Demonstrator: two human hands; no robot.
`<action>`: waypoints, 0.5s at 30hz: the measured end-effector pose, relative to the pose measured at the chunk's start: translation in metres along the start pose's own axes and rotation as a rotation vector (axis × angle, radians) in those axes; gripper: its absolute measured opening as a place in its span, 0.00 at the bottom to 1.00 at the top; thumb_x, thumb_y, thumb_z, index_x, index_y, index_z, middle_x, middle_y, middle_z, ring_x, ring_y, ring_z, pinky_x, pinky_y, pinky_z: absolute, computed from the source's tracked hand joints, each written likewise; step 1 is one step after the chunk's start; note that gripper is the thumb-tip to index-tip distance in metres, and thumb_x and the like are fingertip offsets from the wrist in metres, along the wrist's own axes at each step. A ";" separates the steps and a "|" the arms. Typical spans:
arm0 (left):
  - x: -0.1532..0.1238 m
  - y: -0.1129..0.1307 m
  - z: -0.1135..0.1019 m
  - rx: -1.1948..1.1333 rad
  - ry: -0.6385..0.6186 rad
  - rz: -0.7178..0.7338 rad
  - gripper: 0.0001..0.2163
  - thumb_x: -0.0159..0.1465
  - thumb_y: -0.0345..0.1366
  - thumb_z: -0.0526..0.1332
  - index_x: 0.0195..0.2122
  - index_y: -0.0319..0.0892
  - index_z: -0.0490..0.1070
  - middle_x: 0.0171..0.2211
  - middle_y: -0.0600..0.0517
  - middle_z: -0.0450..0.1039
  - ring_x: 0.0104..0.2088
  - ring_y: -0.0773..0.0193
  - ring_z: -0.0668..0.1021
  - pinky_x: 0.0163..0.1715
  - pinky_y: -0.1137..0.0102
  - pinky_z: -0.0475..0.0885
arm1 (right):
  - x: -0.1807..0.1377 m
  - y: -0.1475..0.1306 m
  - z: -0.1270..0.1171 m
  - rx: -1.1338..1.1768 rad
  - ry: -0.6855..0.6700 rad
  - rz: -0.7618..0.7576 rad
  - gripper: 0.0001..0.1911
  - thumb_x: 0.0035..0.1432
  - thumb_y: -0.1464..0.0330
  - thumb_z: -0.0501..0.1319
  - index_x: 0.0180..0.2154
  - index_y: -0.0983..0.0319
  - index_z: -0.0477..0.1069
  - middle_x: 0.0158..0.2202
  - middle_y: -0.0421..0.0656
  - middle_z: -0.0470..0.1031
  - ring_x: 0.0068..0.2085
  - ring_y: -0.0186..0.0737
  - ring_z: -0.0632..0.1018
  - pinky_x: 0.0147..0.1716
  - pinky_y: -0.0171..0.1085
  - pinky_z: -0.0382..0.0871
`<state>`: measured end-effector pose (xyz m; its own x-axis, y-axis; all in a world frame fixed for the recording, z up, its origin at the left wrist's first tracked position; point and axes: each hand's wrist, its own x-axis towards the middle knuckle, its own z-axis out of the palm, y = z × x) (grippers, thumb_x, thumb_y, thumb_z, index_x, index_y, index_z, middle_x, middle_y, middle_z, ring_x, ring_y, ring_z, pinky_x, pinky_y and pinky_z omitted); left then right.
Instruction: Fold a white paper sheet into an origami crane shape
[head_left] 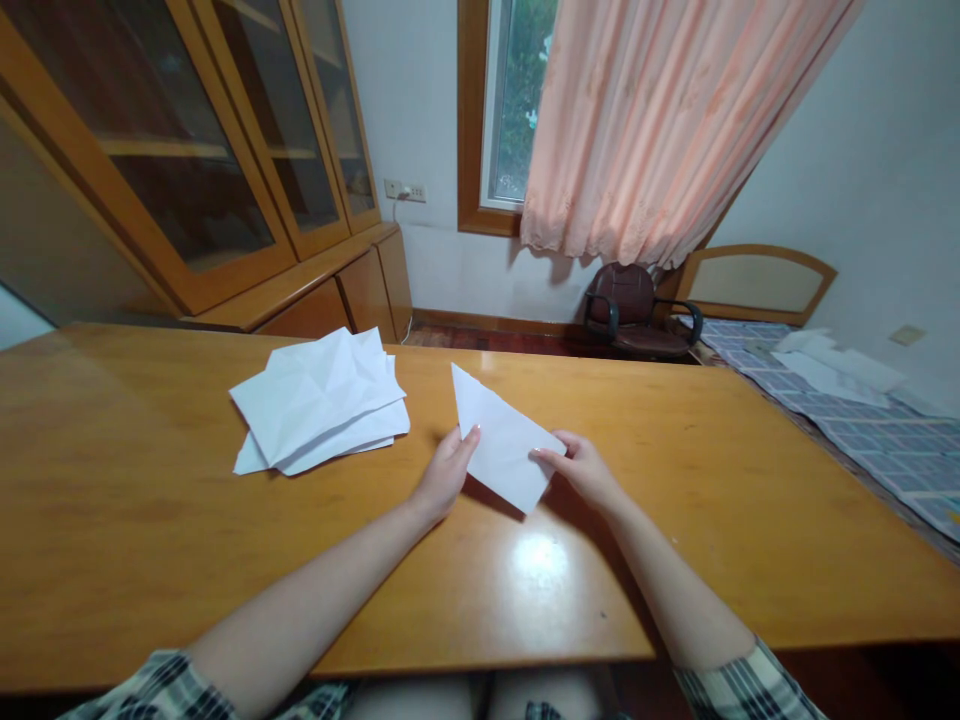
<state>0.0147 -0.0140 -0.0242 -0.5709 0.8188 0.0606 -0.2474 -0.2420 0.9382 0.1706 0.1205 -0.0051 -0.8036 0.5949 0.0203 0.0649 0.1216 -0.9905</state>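
Observation:
A folded white sheet of paper (501, 436) lies tilted on the wooden table (150, 500), its pointed end aimed away from me. My left hand (446, 472) pinches its left edge with closed fingers. My right hand (581, 468) grips the right edge, thumb on top. To the left of my hands rests a loose stack of creased white sheets (322, 400).
A glass-fronted wooden cabinet (195, 150) stands behind the table at left. A dark office chair (637, 310) sits under the window with a pink curtain (660, 120). A bed with patterned cover and white papers (847, 400) is at right.

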 end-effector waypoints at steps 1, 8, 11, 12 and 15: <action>0.001 0.000 -0.002 0.060 -0.027 0.013 0.21 0.60 0.49 0.60 0.47 0.37 0.71 0.44 0.45 0.77 0.44 0.55 0.77 0.47 0.62 0.70 | 0.002 0.000 -0.001 0.032 0.041 0.007 0.17 0.47 0.57 0.67 0.27 0.63 0.68 0.23 0.38 0.69 0.25 0.32 0.69 0.25 0.32 0.60; 0.009 0.002 -0.019 0.855 -0.088 0.208 0.16 0.61 0.47 0.59 0.40 0.39 0.75 0.42 0.44 0.76 0.45 0.51 0.75 0.47 0.58 0.69 | 0.011 0.014 -0.010 0.076 0.175 0.081 0.23 0.42 0.58 0.68 0.36 0.59 0.61 0.25 0.37 0.71 0.24 0.34 0.71 0.23 0.32 0.61; 0.011 -0.002 -0.022 1.154 -0.022 0.297 0.19 0.58 0.46 0.61 0.46 0.39 0.71 0.47 0.42 0.71 0.51 0.48 0.70 0.52 0.54 0.65 | 0.013 0.022 -0.013 -0.148 0.185 0.106 0.22 0.44 0.58 0.66 0.39 0.59 0.62 0.22 0.35 0.68 0.21 0.34 0.69 0.19 0.31 0.58; 0.011 -0.004 -0.023 1.208 0.021 0.310 0.24 0.56 0.46 0.62 0.50 0.38 0.67 0.50 0.41 0.69 0.54 0.47 0.67 0.53 0.53 0.63 | 0.013 0.024 -0.013 -0.225 0.182 0.112 0.21 0.45 0.58 0.65 0.39 0.59 0.62 0.21 0.34 0.67 0.21 0.34 0.69 0.19 0.31 0.57; 0.010 -0.008 -0.022 1.287 0.132 0.324 0.40 0.52 0.46 0.66 0.62 0.38 0.49 0.61 0.38 0.54 0.61 0.44 0.58 0.58 0.50 0.57 | 0.013 0.024 -0.014 -0.431 0.164 0.102 0.19 0.47 0.59 0.63 0.39 0.59 0.64 0.19 0.33 0.64 0.21 0.34 0.67 0.20 0.31 0.55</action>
<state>-0.0061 -0.0158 -0.0382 -0.5525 0.7439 0.3759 0.7818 0.3061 0.5433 0.1705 0.1423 -0.0266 -0.6787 0.7342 -0.0183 0.4059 0.3542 -0.8425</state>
